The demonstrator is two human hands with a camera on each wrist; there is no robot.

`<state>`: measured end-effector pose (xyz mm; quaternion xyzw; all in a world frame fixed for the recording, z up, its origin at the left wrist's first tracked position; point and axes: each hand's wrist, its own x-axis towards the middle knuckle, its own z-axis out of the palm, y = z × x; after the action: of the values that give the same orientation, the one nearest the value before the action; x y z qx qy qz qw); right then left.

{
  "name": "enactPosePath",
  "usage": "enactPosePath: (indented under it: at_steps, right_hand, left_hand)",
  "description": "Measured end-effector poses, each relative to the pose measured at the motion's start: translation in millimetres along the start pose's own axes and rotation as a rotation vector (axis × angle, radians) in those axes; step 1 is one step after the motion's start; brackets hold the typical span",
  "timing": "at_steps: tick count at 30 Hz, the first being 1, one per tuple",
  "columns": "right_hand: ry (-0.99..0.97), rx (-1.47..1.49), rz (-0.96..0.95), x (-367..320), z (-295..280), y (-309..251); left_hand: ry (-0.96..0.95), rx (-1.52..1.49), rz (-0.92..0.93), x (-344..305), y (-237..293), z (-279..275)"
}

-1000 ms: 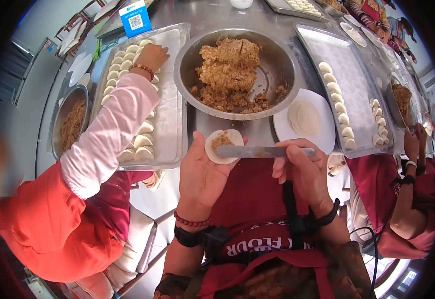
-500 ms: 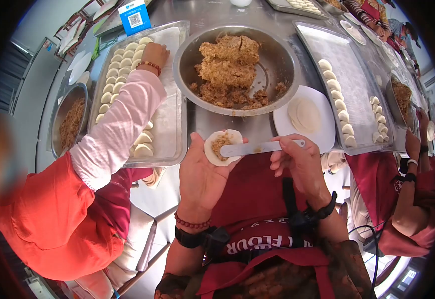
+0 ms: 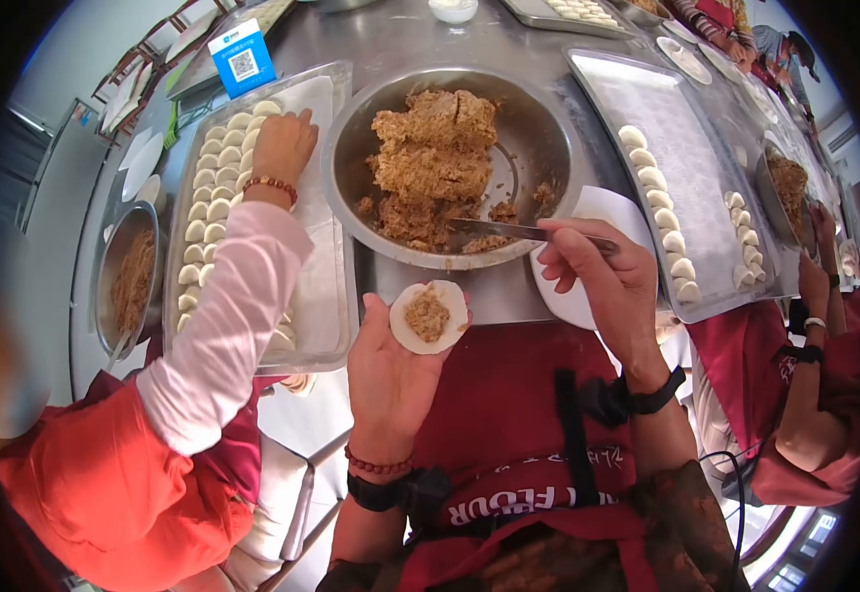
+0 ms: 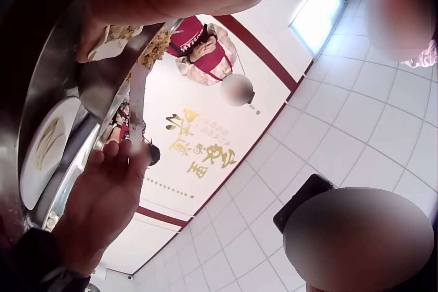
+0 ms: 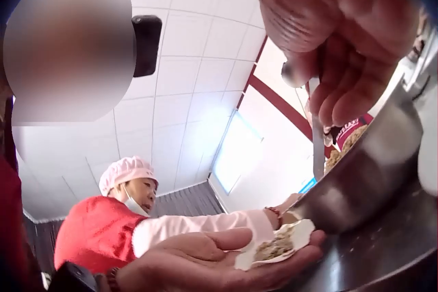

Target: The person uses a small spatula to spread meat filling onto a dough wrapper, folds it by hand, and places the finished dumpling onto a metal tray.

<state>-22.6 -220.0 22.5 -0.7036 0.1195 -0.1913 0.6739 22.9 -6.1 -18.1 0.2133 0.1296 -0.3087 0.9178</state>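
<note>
My left hand is palm up, a round dumpling wrapper lying across its fingers. A mound of brown filling sits in the middle of the wrapper. In the right wrist view the wrapper lies on nearly straight fingers. My right hand grips one end of a flat metal spatula between thumb and fingers. The spatula's far end reaches over the near rim into a large steel bowl, at the edge of the filling heap.
A white plate lies partly behind my right hand. Trays of folded dumplings stand left and right. Another person's hand reaches over the left tray from a pink sleeve. A blue QR-code sign stands behind it.
My right hand has lifted the spatula off the wrapper and brought it up into the bowl's filling. The filling on the wrapper is now uncovered. The view has shifted slightly.
</note>
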Motion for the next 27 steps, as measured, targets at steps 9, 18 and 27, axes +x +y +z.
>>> enactPosePath:
  at_steps: [9, 18, 27]
  right_hand:
    - [-0.026, -0.338, -0.021, 25.3, -4.7, -5.6]
    - [-0.008, -0.269, 0.056, 29.0, -15.4, -10.0]
    - [-0.070, -0.170, 0.189, 31.4, -20.1, -1.9]
  left_hand:
    - [0.052, 0.065, -0.010, 11.4, -2.5, 11.9]
    - [0.043, 0.001, -0.069, 15.7, -9.4, 24.4]
    - [0.028, -0.009, -0.068, 16.0, -10.9, 28.3]
